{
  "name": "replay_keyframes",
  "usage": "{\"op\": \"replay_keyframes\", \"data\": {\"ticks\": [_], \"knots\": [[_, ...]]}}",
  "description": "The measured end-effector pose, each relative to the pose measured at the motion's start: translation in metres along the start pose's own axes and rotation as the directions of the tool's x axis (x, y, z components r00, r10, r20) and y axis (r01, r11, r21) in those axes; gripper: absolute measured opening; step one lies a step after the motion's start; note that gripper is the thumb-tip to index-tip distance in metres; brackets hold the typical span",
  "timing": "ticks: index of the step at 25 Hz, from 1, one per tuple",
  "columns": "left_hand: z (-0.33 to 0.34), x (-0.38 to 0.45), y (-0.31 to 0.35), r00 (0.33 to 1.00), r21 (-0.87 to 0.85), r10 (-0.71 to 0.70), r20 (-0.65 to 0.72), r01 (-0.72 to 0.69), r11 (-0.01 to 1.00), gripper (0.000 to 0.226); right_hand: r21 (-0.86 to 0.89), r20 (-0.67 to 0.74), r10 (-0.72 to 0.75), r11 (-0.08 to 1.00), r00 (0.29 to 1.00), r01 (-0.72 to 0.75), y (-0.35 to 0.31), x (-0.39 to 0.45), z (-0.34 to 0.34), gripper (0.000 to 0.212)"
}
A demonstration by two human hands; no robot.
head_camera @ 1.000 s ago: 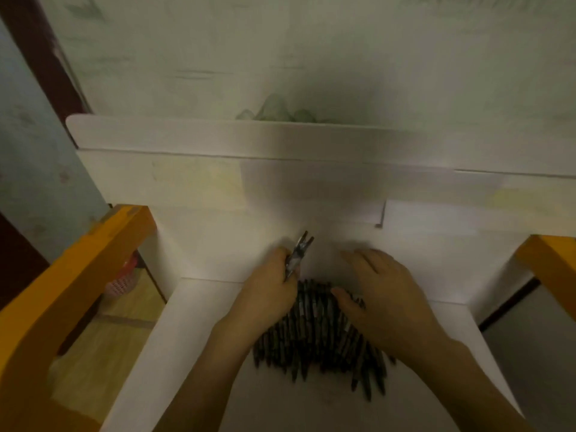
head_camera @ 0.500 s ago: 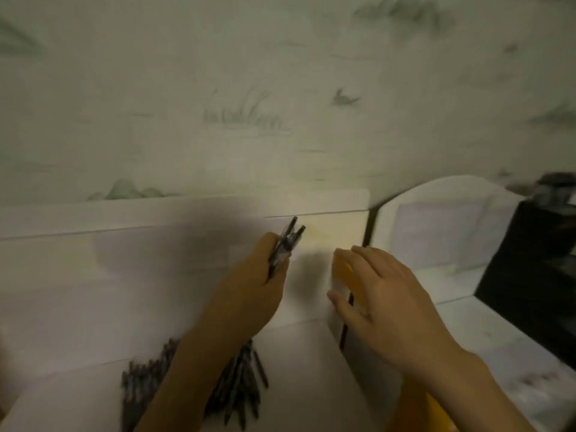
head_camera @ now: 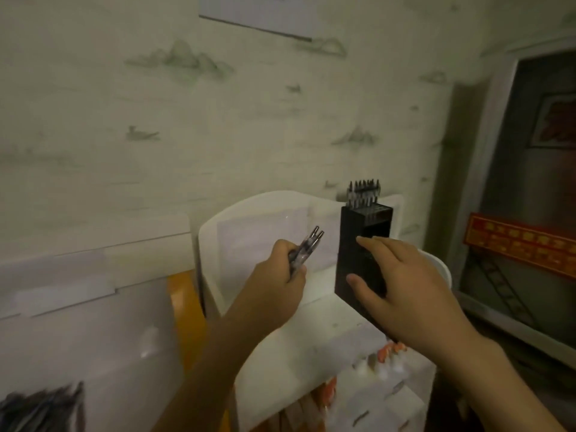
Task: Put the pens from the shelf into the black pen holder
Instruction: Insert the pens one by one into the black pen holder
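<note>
Two pens: clenched in the left hand, tips angled up, just left of the black pen holder.
Right hand: fingers spread, flat against the holder's front, gripping nothing.
Holder: upright on a white shelf unit, a row of pens already standing in its top.
Loose pens: dark heap well left of the holder, down in the corner, blurred.
Wall: pale, behind the holder.

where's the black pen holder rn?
Head view, right of centre: black pen holder stands on the white shelf, right hand at its front, pens in its top.
</note>
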State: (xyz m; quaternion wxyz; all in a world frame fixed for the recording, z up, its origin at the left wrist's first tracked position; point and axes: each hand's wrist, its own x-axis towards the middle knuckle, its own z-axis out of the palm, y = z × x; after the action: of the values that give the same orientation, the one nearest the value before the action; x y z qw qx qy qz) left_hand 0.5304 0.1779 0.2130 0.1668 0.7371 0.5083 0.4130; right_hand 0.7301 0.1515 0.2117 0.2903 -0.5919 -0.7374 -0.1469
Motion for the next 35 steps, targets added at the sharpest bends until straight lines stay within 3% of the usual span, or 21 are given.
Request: {"op": "replay_keyframes", "data": {"ticks": [6, 12, 14, 16, 17, 19, 22, 24, 27, 30, 33, 35], "knots": [[0.099, 0.053, 0.046, 0.998, -0.038, 0.009, 0.066, -0.007, 0.999, 0.015, 0.049, 0.013, 0.065, 0.997, 0.998, -0.066, 0.101, 0.015, 0.010, 0.064], [0.178, 0.139, 0.033, 0.997, -0.036, 0.056, 0.054, -0.054, 0.998, 0.018, 0.064, 0.003, 0.044, 0.997, 0.999, -0.044, 0.183, 0.068, 0.058, 0.060], [0.198, 0.172, 0.024, 0.996, -0.032, 0.079, 0.029, -0.078, 0.996, 0.018, 0.165, -0.019, 0.039, 0.986, 0.999, -0.036, 0.202, 0.097, 0.075, 0.049], [0.214, 0.200, 0.018, 0.996, -0.018, 0.086, 0.006, -0.086, 0.996, 0.017, 0.457, -0.052, 0.126, 0.885, 0.991, -0.088, 0.210, 0.125, 0.087, 0.025], [0.220, 0.212, 0.016, 0.997, -0.011, 0.081, 0.006, -0.081, 0.997, 0.016, 0.622, -0.046, 0.196, 0.773, 0.979, -0.125, 0.212, 0.137, 0.092, 0.018], [0.234, 0.236, 0.014, 0.998, 0.006, 0.055, 0.008, -0.055, 0.998, 0.016, 0.797, 0.015, 0.282, 0.576, 0.959, -0.182, 0.221, 0.163, 0.108, 0.026], [0.251, 0.263, 0.014, 1.000, 0.056, 0.030, -0.004, -0.030, 0.998, 0.022, 0.836, 0.119, 0.315, 0.480, 0.942, -0.266, 0.238, 0.195, 0.131, 0.036], [0.260, 0.276, 0.013, 1.000, 0.101, 0.010, -0.012, -0.009, 0.995, 0.028, 0.854, 0.175, 0.306, 0.426, 0.936, -0.299, 0.253, 0.214, 0.144, 0.026], [0.268, 0.293, 0.010, 0.998, 0.092, -0.055, -0.028, 0.058, 0.994, 0.036, 0.915, 0.270, 0.219, 0.245, 0.938, -0.320, 0.270, 0.239, 0.158, 0.006], [0.273, 0.310, 0.007, 0.992, 0.058, -0.102, -0.079, 0.107, 0.993, 0.037, 0.936, 0.327, 0.102, 0.099, 0.940, -0.337, 0.284, 0.263, 0.166, 0.005], [0.270, 0.321, 0.001, 0.981, 0.058, -0.152, -0.123, 0.160, 0.985, 0.033, 0.962, 0.266, 0.128, 0.030, 0.955, -0.272, 0.302, 0.290, 0.164, 0.011], [0.266, 0.322, -0.005, 0.969, 0.063, -0.186, -0.162, 0.199, 0.978, 0.031, 0.984, 0.155, 0.205, 0.052, 0.966, -0.169, 0.317, 0.313, 0.161, 0.022]]}}
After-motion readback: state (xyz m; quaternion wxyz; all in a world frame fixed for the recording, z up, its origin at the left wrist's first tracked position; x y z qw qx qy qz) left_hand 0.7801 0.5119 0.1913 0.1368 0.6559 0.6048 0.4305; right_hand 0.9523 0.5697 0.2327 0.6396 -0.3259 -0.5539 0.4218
